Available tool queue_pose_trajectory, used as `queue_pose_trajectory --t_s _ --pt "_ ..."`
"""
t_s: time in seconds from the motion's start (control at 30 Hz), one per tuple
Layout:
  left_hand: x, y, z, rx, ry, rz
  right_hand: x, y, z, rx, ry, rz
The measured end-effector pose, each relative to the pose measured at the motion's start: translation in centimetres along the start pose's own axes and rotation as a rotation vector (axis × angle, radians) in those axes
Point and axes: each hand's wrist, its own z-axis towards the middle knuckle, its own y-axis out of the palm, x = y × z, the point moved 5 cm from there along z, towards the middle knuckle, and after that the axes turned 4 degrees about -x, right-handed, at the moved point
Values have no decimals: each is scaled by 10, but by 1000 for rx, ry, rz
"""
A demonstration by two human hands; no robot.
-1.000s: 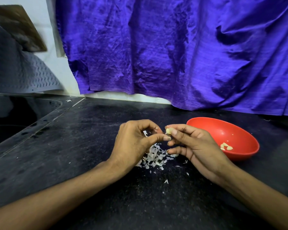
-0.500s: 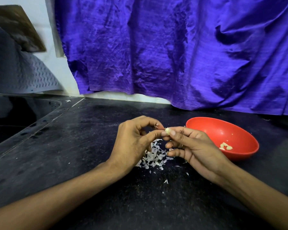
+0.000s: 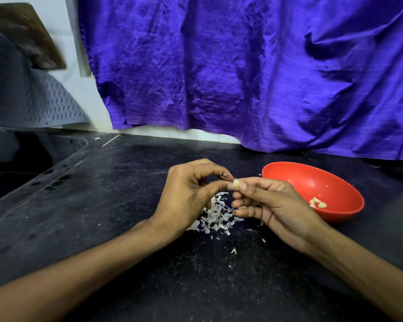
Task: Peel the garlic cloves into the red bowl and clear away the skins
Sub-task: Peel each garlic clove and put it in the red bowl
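Observation:
A small pale garlic clove (image 3: 236, 183) is pinched between the thumb and forefinger of my right hand (image 3: 270, 205). My left hand (image 3: 189, 196) meets it from the left, its fingertips curled onto the clove's skin. Both hands hover above a heap of white garlic skins (image 3: 215, 216) on the black counter (image 3: 102, 205). The red bowl (image 3: 289, 173) sits just right of my right hand and holds a few peeled cloves (image 3: 318, 202).
A purple cloth (image 3: 242, 77) hangs along the back wall down to the counter. A dark sink basin (image 3: 14, 166) lies at the left, with a grey perforated mat (image 3: 33, 101) leaning above it. Stray skin flakes (image 3: 233, 251) lie near the heap.
My hands have shifted slightly while working on the clove; the left fingertips closed in on its tip. Bowl and skin heap have not moved.

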Motion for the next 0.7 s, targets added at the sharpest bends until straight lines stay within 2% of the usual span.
queue_pose_trajectory --t_s 0.4,0.7 --pt "-1 1 2 -65 120 76 -1 -2 1 1 24 -8" --pt "-9 5 -2 -40 159 207 6 3 3 -12 31 78"
